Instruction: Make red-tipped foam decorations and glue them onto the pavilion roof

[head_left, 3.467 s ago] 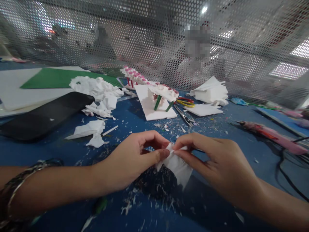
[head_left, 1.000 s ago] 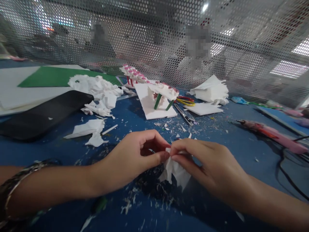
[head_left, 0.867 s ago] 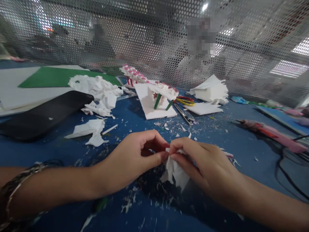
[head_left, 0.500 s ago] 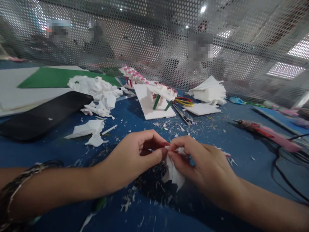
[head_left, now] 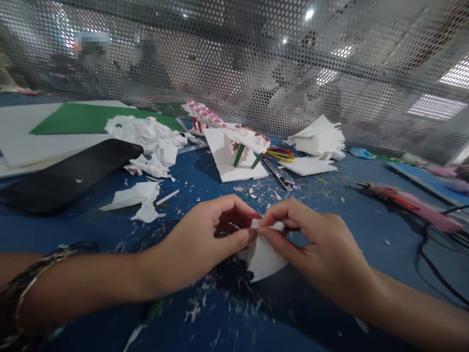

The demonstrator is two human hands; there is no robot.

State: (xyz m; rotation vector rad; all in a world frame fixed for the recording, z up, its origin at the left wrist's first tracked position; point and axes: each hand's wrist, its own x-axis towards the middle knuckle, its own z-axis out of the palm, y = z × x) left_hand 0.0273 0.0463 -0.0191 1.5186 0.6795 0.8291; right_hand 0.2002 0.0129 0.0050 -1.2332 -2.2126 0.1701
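Note:
Over the blue table, a small piece of thin white tissue paper hangs from between my fingertips. My left hand pinches its upper edge between thumb and fingers. Right beside it, my right hand pinches the same edge, and the two sets of fingertips almost touch. The lower part of the paper spreads down in front of a dark patch on the table. Beyond my hands stands a small white model with green legs and dark red bits on top, set on a white board.
Crumpled tissue and a black case lie at left. Red-and-yellow-handled scissors and tweezers lie behind my hands. At right are a pink glue-gun-like tool with a cable and a tissue stack. A perforated metal screen closes the back.
The tissue paper has turned and spread wider, its lower edge now flatter and fuller. My right fingers have shifted slightly along its top edge; my left hand has barely moved.

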